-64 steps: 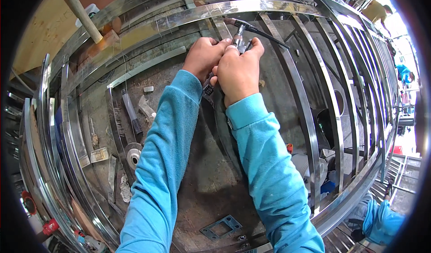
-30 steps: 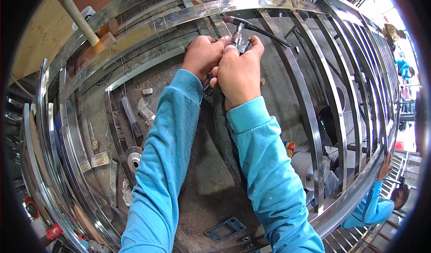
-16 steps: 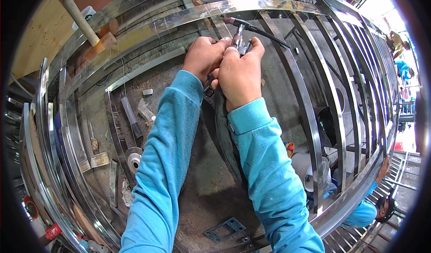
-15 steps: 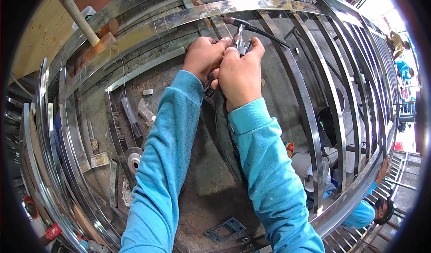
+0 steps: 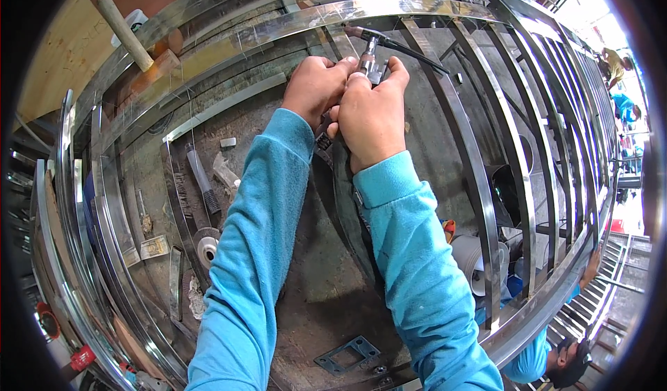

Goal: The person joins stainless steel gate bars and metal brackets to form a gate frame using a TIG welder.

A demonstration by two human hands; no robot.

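Both of my hands are held together near the top centre, over a metal frame. What they grip looks like a TIG welding torch (image 5: 369, 52), with a silver neck, a long black cap pointing right and a brownish nozzle pointing left. My left hand (image 5: 316, 85) is closed at the left side of the silver neck, its thumb and fingers pinching there. My right hand (image 5: 375, 113) wraps the lower part from the right. A dark sleeved cable (image 5: 347, 203) hangs down between my forearms. My palms hide the lower end of the torch.
Polished metal bars (image 5: 472, 176) run along the right side. A wooden-handled mallet (image 5: 125, 33) lies at the upper left. On the floor are a disc (image 5: 207, 248), a metal plate with a square opening (image 5: 347, 355) and a white roll (image 5: 471, 262). Another person (image 5: 556, 363) is at lower right.
My hands and the torch stay almost in place. The person at the lower right has moved downward and slightly left, an arm drawing back from the frame's edge.
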